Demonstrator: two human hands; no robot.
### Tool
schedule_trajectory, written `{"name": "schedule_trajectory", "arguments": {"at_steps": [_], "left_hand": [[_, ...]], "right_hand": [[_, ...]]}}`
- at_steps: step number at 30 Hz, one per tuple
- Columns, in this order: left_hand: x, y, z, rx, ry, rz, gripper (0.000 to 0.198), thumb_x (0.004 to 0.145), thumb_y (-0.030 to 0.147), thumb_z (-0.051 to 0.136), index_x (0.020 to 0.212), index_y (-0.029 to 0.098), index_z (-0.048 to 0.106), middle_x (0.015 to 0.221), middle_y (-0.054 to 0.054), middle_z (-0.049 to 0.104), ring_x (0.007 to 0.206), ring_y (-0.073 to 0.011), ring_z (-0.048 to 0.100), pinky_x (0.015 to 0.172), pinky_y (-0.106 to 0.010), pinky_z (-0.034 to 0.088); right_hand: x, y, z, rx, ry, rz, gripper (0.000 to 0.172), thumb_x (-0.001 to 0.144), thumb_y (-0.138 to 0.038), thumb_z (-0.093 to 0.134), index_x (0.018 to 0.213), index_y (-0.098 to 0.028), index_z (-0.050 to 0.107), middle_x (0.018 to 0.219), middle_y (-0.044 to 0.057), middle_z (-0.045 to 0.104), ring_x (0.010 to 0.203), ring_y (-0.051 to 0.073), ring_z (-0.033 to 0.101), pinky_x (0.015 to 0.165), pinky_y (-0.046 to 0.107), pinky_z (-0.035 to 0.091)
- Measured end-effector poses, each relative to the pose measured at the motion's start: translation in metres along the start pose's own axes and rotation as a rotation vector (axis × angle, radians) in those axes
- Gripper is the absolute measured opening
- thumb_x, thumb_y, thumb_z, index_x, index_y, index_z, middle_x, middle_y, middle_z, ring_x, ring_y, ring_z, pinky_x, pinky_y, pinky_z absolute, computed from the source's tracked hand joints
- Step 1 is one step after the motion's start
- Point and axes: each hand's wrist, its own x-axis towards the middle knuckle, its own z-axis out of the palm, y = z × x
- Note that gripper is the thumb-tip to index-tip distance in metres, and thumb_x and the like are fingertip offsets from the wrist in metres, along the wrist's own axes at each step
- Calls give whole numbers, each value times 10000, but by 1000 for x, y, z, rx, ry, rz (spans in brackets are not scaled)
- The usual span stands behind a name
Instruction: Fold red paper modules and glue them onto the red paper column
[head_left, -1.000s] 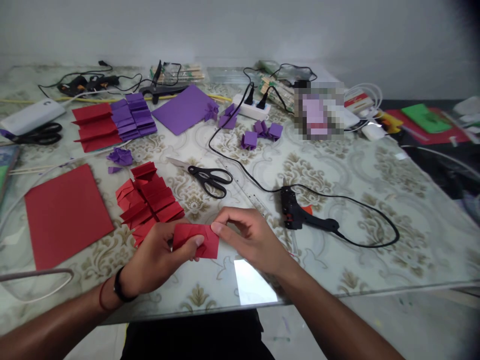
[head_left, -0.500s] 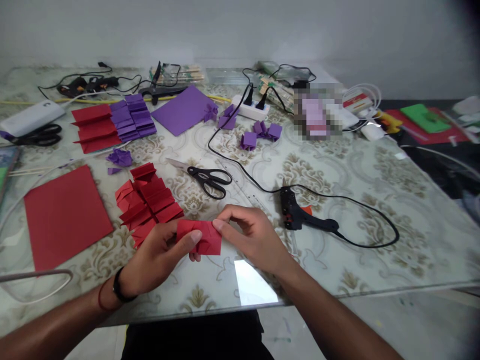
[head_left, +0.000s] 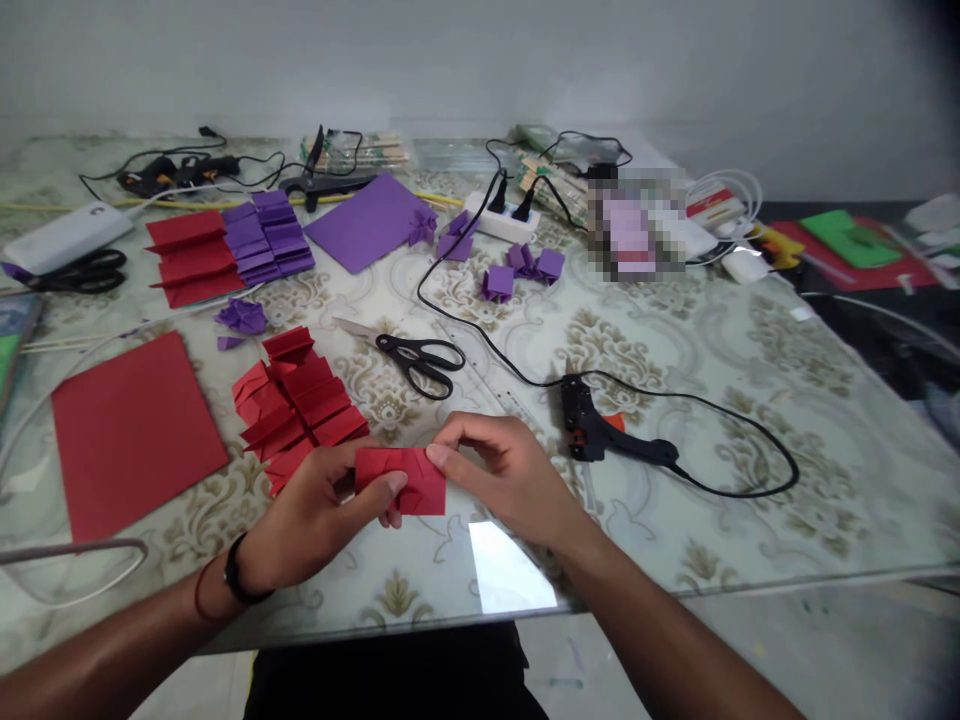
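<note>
A small folded red paper [head_left: 429, 488] is held up near the table's front edge. My left hand [head_left: 322, 510] grips its left side, thumb pressed across the front and fingers behind. At the paper's upper right corner, my right hand [head_left: 502, 465] pinches it between thumb and forefinger. Folded red pieces [head_left: 307, 395] lie in a cluster just behind my left hand. Black-handled scissors [head_left: 420, 360] rest open beyond both hands. To the right of my right hand lies a black glue gun [head_left: 611, 430] with its cord attached.
Red sheets [head_left: 139, 430] lie at the left. Purple folded pieces [head_left: 499, 282], a purple sheet [head_left: 360, 222] and a white power strip [head_left: 502, 215] sit farther back. The gun's black cable [head_left: 480, 335] crosses the middle of the table [head_left: 750, 540].
The small red paper has shifted very slightly down and to the right with both hands still on it. Nothing on the table has visibly moved.
</note>
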Motion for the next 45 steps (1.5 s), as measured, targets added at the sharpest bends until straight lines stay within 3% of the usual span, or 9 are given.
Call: {"name": "schedule_trajectory", "arguments": {"at_steps": [6, 15, 19, 24, 29, 33, 36, 39, 45], "left_hand": [[0, 1, 0, 21, 35, 2, 341, 991, 377, 629, 728, 179, 715, 659, -19, 738, 626, -137, 642, 610, -234, 473], [-1, 3, -2, -34, -40, -9, 345, 1002, 418, 623, 786, 169, 725, 717, -20, 716, 677, -138, 630, 627, -238, 453], [0, 2, -4, -8, -57, -24, 350, 972, 431, 646, 738, 172, 663, 671, 11, 626, 623, -117, 515, 563, -234, 382], [0, 0, -5, 40, -105, -24, 336, 948, 412, 661, 720, 170, 612, 678, 29, 572, 614, -102, 492, 544, -215, 377], [0, 0, 1, -169, -111, -92, 357, 999, 487, 624, 866, 156, 628, 735, -42, 736, 611, -147, 701, 553, -233, 544], [1, 3, 3, -299, -54, -43, 374, 1008, 511, 634, 929, 146, 624, 836, -97, 786, 654, -177, 764, 578, -271, 638], [0, 2, 5, -356, 17, -14, 343, 992, 471, 675, 1112, 166, 575, 834, -63, 772, 703, -219, 806, 565, -286, 665], [-2, -4, 6, -362, 102, 27, 442, 993, 411, 683, 1325, 216, 466, 842, -2, 719, 708, -236, 820, 528, -292, 670], [-4, -7, 3, -226, 87, 114, 179, 1065, 332, 554, 1143, 184, 617, 872, -37, 758, 660, -161, 780, 582, -250, 653]], "right_hand": [[-2, -1, 0, 24, -7, 1, 257, 979, -355, 650, 786, -188, 679, 731, 10, 642, 702, 160, 559, 657, 287, 424], [-1, -3, -5, -37, 15, -93, 252, 971, -265, 635, 731, -191, 654, 695, -10, 591, 665, 143, 520, 615, 281, 369], [-2, -3, -5, -63, -35, -136, 248, 971, -267, 652, 734, -191, 665, 688, -15, 592, 657, 139, 519, 608, 281, 355], [-5, -6, -4, -200, -29, -152, 393, 1064, -350, 555, 725, -190, 671, 663, -2, 591, 640, 150, 543, 602, 288, 383], [-31, -5, -47, -518, 297, -231, 311, 1088, -338, 516, 918, -221, 749, 889, 62, 749, 815, 216, 696, 746, 336, 511], [-64, 17, -106, -971, 594, -73, 223, 1005, -322, 546, 1092, -232, 730, 1076, 121, 761, 940, 309, 720, 831, 434, 539], [-83, 40, -134, -1126, 533, 54, 350, 901, -315, 560, 1207, -200, 685, 1120, 153, 749, 1029, 380, 722, 909, 516, 546], [-88, 56, -137, -1111, 412, 133, 442, 887, -314, 555, 1302, -180, 631, 1234, 173, 719, 1118, 372, 711, 969, 509, 559], [-73, 60, -128, -1029, 399, 153, 443, 831, -340, 580, 1242, -200, 663, 1172, 147, 700, 1016, 344, 725, 927, 498, 579]]}}
